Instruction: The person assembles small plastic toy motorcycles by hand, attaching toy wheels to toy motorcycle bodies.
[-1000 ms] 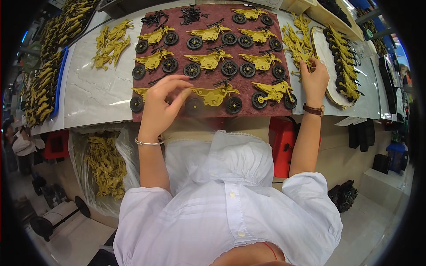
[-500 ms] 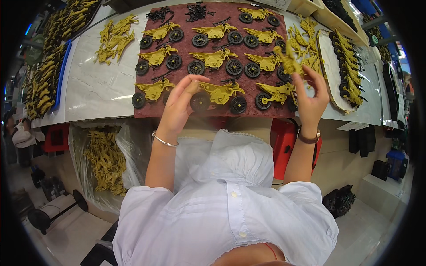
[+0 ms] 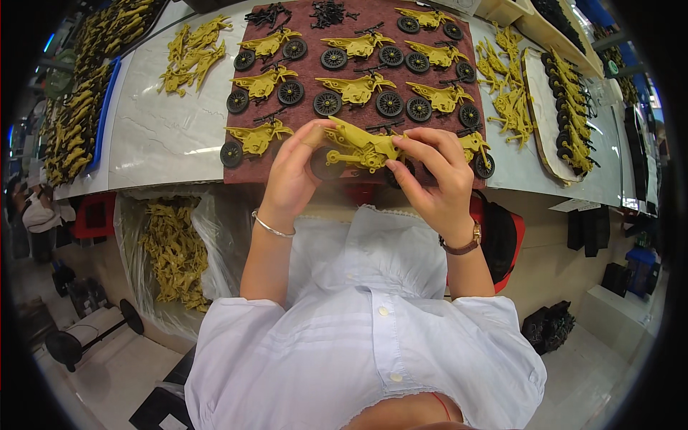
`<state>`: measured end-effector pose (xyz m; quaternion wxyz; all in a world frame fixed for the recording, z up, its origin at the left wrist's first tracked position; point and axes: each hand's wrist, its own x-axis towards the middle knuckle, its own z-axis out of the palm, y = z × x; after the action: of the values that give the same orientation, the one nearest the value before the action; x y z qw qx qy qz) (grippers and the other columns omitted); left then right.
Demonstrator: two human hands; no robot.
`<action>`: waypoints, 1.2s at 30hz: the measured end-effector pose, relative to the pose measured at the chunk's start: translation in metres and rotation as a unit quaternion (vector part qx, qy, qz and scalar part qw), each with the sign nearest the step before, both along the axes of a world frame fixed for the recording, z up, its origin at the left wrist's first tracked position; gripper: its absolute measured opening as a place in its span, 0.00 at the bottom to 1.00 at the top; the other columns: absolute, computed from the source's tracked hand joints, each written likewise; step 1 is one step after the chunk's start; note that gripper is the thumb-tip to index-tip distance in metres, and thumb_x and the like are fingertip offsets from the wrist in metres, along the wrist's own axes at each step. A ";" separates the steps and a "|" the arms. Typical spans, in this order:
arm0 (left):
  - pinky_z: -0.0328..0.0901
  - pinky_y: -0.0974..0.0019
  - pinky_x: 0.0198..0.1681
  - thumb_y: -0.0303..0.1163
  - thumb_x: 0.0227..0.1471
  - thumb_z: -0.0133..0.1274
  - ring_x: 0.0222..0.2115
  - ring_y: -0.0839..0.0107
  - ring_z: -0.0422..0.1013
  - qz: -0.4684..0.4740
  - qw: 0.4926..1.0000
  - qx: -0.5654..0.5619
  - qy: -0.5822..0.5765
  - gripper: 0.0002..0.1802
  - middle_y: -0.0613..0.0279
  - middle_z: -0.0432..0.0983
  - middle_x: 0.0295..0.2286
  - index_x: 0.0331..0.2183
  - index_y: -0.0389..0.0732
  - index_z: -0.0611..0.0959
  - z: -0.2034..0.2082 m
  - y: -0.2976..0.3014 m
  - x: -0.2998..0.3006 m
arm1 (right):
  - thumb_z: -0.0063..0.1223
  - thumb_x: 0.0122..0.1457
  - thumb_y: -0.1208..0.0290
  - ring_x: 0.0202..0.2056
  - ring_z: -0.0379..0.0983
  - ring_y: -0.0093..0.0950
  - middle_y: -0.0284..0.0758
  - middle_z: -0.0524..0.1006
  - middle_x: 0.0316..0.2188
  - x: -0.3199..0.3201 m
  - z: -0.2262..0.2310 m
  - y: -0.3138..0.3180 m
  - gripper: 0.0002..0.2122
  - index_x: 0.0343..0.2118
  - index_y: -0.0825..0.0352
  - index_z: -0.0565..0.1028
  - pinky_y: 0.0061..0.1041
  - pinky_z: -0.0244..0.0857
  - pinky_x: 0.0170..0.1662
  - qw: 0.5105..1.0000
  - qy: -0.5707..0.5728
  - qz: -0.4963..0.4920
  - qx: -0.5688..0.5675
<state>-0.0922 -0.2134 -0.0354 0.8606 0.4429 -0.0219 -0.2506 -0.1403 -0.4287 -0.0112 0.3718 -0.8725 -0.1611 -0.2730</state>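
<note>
A yellow plastic toy motorcycle body (image 3: 360, 148) is held between my hands above the front of the dark red mat (image 3: 473, 75). My left hand (image 3: 292, 170) has its thumb and index finger closed at the body's left end. On the other end, my right hand (image 3: 438, 175) pinches it between thumb and fingers. Behind and beneath, a toy motorcycle's black wheel (image 3: 405, 174) is partly covered. Rows of yellow toy motorcycles (image 3: 358, 91) with black wheels and handlebars lie on the mat; my hands hide parts of the front row.
Loose yellow bodies lie on the table at left (image 3: 190, 57) and right (image 3: 512, 107). Small black parts (image 3: 333, 13) are heaped at the mat's back. A white tray (image 3: 541, 143) holds several motorcycles at right. Below the table edge hangs a plastic bag (image 3: 208, 236) with yellow parts.
My right hand has carried the yellow motorcycle body from the mat's right side leftward and nearer. It now meets my left hand, which has stayed near the front row.
</note>
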 end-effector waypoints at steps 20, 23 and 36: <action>0.69 0.72 0.43 0.25 0.52 0.57 0.41 0.77 0.72 0.046 0.980 0.127 -0.149 0.15 0.60 0.77 0.39 0.42 0.35 0.76 0.015 -0.021 -0.021 | 0.63 0.43 0.78 0.33 0.70 0.31 0.36 0.74 0.37 -0.009 0.006 0.000 0.13 0.35 0.66 0.78 0.27 0.66 0.37 0.999 0.030 0.023 0.000; 0.69 0.72 0.43 0.25 0.52 0.56 0.41 0.76 0.72 0.052 0.975 0.145 -0.163 0.15 0.59 0.77 0.39 0.43 0.34 0.76 0.014 -0.021 -0.022 | 0.63 0.45 0.78 0.34 0.70 0.29 0.36 0.73 0.37 -0.010 0.005 -0.001 0.14 0.38 0.66 0.77 0.27 0.66 0.38 0.999 0.019 0.030 -0.017; 0.67 0.66 0.48 0.24 0.54 0.52 0.43 0.71 0.72 -0.005 0.971 0.127 -0.202 0.17 0.53 0.76 0.42 0.47 0.32 0.74 0.025 -0.026 -0.028 | 0.59 0.56 0.76 0.29 0.67 0.13 0.28 0.75 0.32 -0.023 0.000 -0.013 0.12 0.41 0.73 0.73 0.13 0.61 0.31 0.850 0.301 0.127 0.414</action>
<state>-0.1198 -0.2392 -0.0105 0.7740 0.5895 -0.1654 -0.1611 -0.1630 -0.4421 -0.0115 0.7603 -0.6491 -0.0230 0.0114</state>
